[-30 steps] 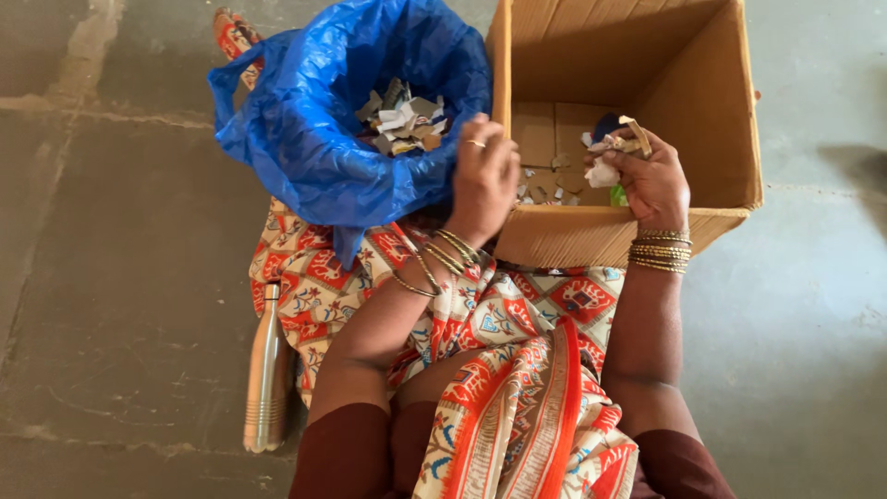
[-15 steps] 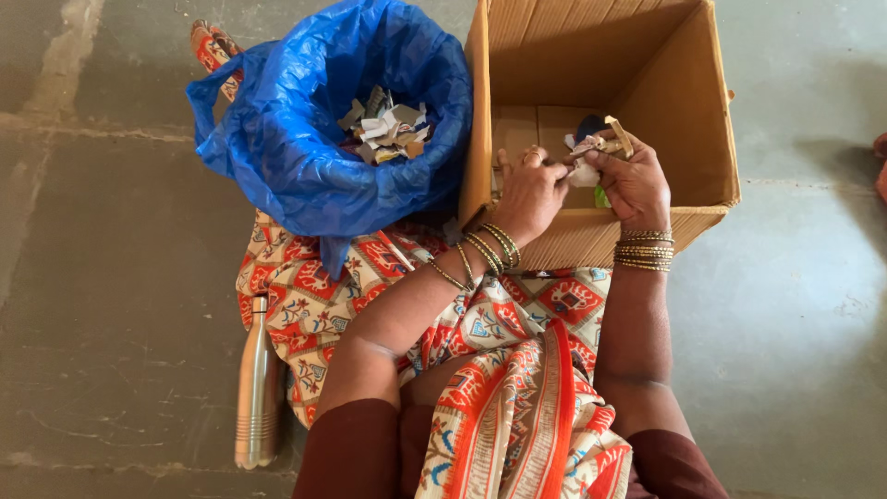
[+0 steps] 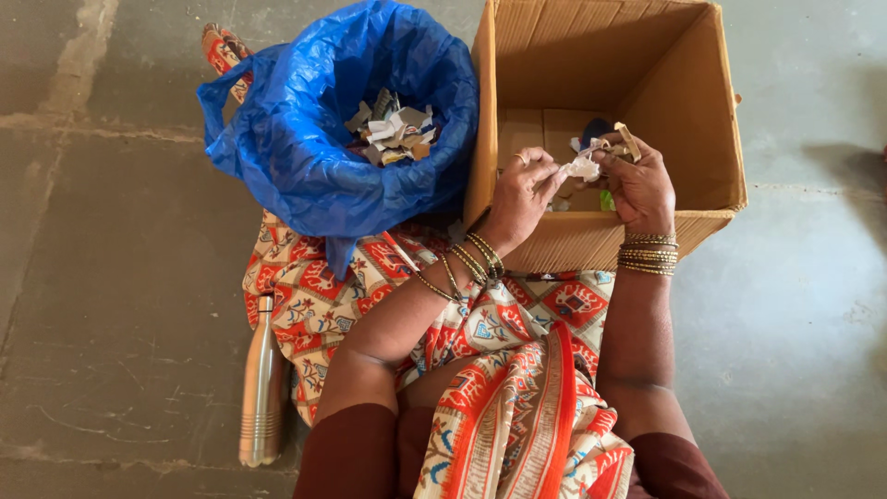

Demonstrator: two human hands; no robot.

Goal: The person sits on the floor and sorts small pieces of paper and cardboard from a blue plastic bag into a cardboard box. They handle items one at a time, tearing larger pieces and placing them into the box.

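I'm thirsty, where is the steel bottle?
The steel bottle lies on the stone floor at lower left, beside the patterned cloth, below the blue bag.

Glossy crinkled blue plastic bag (image 3: 314,139), matt corrugated cardboard box (image 3: 688,111), brushed metal bottle (image 3: 261,388), rough stone floor (image 3: 111,259)
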